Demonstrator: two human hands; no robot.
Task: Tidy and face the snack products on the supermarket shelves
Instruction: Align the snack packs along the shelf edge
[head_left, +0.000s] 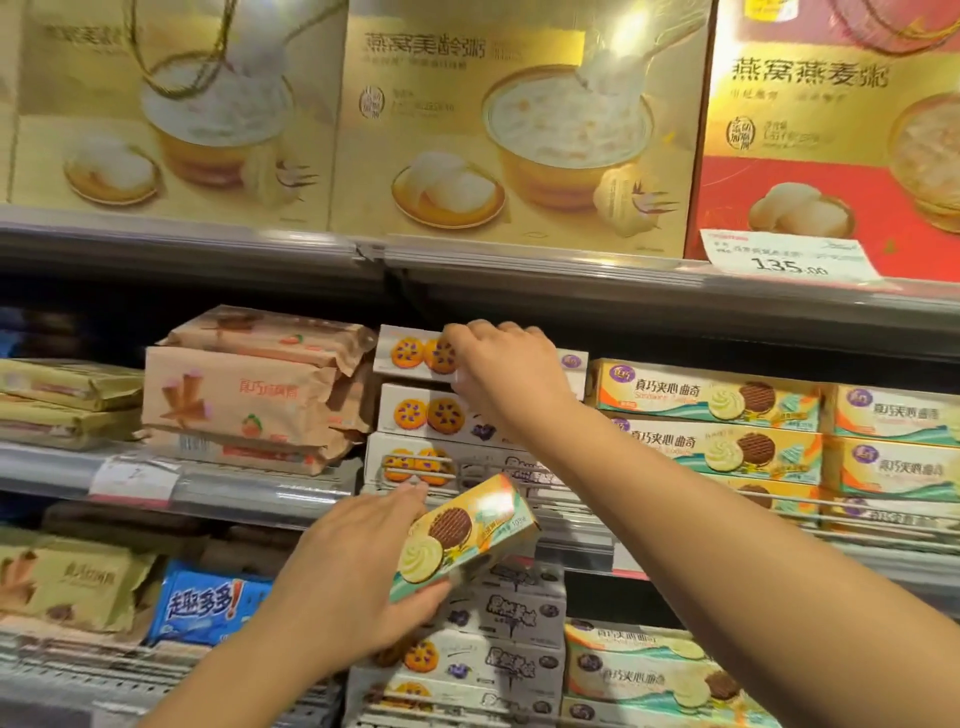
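Observation:
My left hand (358, 566) grips a yellow-and-teal sandwich cookie box (467, 535), tilted, in front of the middle shelf's edge. My right hand (506, 364) reaches onto the middle shelf and grips the top white cookie box (410, 353) of a stack of three; fingers curl over its upper edge. Below it sit a second white box (431, 415) and a third behind the shelf rail. To the right stand stacks of matching yellow sandwich cookie boxes (706, 397).
Brown wafer packs (244, 395) are piled left of the white stack. Large porridge gift boxes (514, 124) fill the top shelf, with a price tag (784, 257). The lower shelf holds a blue cookie pack (208, 605), white boxes and yellow boxes (644, 670).

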